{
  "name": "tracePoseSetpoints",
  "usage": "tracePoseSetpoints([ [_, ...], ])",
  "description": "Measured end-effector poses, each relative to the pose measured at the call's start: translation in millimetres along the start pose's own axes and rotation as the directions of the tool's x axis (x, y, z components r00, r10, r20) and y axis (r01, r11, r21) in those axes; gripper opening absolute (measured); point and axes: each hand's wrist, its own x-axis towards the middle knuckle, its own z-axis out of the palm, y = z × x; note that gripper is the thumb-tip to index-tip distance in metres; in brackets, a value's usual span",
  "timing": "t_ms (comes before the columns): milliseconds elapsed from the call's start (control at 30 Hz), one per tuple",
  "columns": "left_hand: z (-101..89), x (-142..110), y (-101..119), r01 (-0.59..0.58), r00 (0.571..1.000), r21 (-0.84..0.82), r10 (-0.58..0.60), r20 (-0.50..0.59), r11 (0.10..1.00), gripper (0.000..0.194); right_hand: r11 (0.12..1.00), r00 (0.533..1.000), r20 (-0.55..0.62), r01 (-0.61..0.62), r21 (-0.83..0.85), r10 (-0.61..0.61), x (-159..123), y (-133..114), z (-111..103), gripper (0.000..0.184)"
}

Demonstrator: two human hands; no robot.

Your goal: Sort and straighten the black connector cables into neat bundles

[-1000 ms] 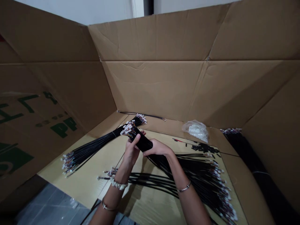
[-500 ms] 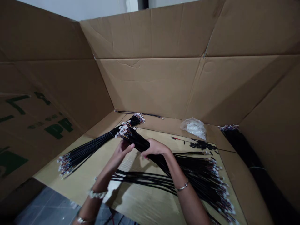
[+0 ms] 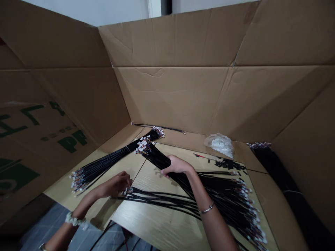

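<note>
the left arm reaches in low from the lower left, a beaded white bracelet [image 3: 74,219] on its wrist. the left hand [image 3: 115,185] is curled, close around the connector ends of some loose black cables [image 3: 157,199]; i cannot tell whether it grips them. the right hand [image 3: 176,165] lies palm down, fingers wrapped over a thick cable bundle [image 3: 157,157], with a silver bangle [image 3: 206,209] up the forearm. that bundle's connectors rest on another bundle [image 3: 104,159]. more cables [image 3: 225,190] fan out on a wood board [image 3: 157,226], near black sleeves [image 3: 229,164] and a bag of white parts [image 3: 219,144], inside an opened cardboard box [image 3: 170,97].
</note>
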Motion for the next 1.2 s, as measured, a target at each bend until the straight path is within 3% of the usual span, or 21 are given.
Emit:
tracePoseSetpoints([
  [67,-7.5,4.1,2.0,-0.008,0.996,0.054,0.003,0.092,0.999,0.022,1.000,1.000,0.006,-0.001,0.004,0.001,1.2,1.5,-0.3,0.017],
  [133,-12.4,8.5,6.5,-0.026,0.995,0.067,0.019,0.096,0.997,0.028,1.000,1.000,0.006,-0.007,-0.005,0.007,2.9,4.0,-0.8,0.016],
  [267,-5.4,20.2,22.8,-0.105,0.993,-0.095,0.099,-0.066,0.990,0.038,0.999,1.000,-0.006,-0.022,-0.045,0.022,5.1,8.9,-2.5,0.019],
  [400,6.2,34.1,39.6,-0.177,0.960,-0.252,0.111,-0.255,0.951,0.043,0.998,1.000,0.018,-0.004,-0.066,0.005,4.6,11.0,-3.7,0.022],
  [700,19.5,47.3,50.7,-0.171,0.881,-0.443,-0.065,-0.469,0.880,0.059,0.998,0.999,0.018,0.039,-0.053,-0.038,7.1,13.6,-3.8,0.030],
  [1200,25.8,43.7,54.4,-0.192,0.852,-0.538,-0.133,-0.507,0.821,0.056,0.999,0.997,0.066,-0.033,0.041,0.030,7.9,11.3,0.3,0.029],
])
